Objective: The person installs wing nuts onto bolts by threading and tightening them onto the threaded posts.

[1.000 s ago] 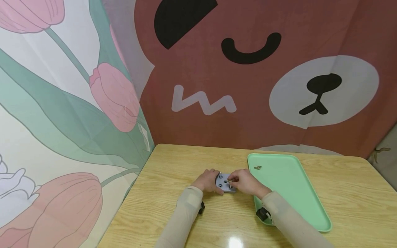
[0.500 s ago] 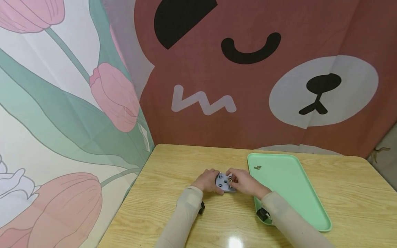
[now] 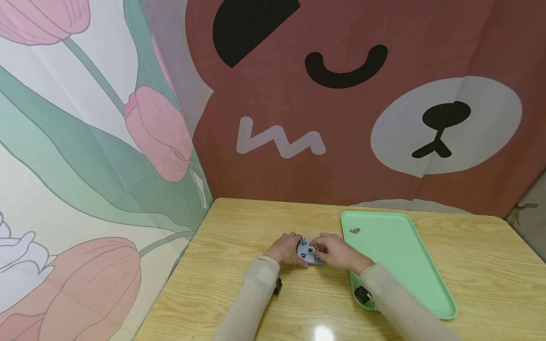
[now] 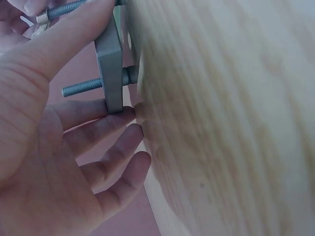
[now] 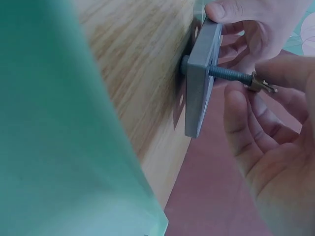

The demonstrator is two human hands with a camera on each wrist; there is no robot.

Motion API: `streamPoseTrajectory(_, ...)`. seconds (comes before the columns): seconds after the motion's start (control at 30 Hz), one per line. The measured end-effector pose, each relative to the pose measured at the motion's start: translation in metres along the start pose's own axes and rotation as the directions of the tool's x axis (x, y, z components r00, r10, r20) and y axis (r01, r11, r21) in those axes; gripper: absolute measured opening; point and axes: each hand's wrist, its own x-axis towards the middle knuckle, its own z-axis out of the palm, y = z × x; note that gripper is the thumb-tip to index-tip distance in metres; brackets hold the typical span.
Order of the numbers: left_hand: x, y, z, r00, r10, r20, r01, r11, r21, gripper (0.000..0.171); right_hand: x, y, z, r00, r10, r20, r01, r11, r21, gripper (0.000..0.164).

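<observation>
A grey metal plate (image 3: 305, 248) stands just off the wooden table on bolts that pass through it. My left hand (image 3: 285, 249) grips its left edge, thumb on one side and fingers on the other. In the left wrist view, one bare threaded bolt (image 4: 81, 87) sticks out of the plate near those fingers. Another bolt (image 5: 230, 73) shows in the right wrist view, with a brass wing nut (image 5: 256, 82) at its free end. My right hand (image 3: 340, 251) pinches this wing nut between thumb and fingers, partly hiding it in the head view.
A light green tray (image 3: 396, 258) lies to the right, close under my right forearm. Near its far left corner sit small brass pieces (image 3: 355, 230). Printed cloth (image 3: 273, 180) hangs behind the table (image 3: 243, 222) and along its left side.
My right fingers have shifted slightly about the wing nut, changing how they lie on it. The left hand and the plate stay in place.
</observation>
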Motion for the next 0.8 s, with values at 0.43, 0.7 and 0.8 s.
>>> streamPoseTrajectory(0.43, -0.0001, -0.0003, 0.0, 1.0, -0.006, 0.008, 0.006, 1.0, -0.005, 0.088, -0.0024, -0.0009, -0.0066, 0.997, -0.032, 0.066, 0.031, 0.999, 0.023, 0.031)
streamPoseTrajectory(0.7, 0.0004, -0.0005, 0.0002, 1.0, 0.011, -0.004, -0.011, 1.0, 0.004, 0.086, 0.0003, 0.0018, -0.0048, 0.998, -0.058, 0.016, 0.057, 0.998, 0.034, 0.027)
streamPoseTrajectory(0.8, 0.0005, -0.0006, 0.0002, 1.0, 0.016, -0.007, -0.016, 1.0, 0.005, 0.085, 0.0013, 0.0013, -0.0042, 0.999, -0.04, -0.002, 0.04, 0.998, 0.039, 0.028)
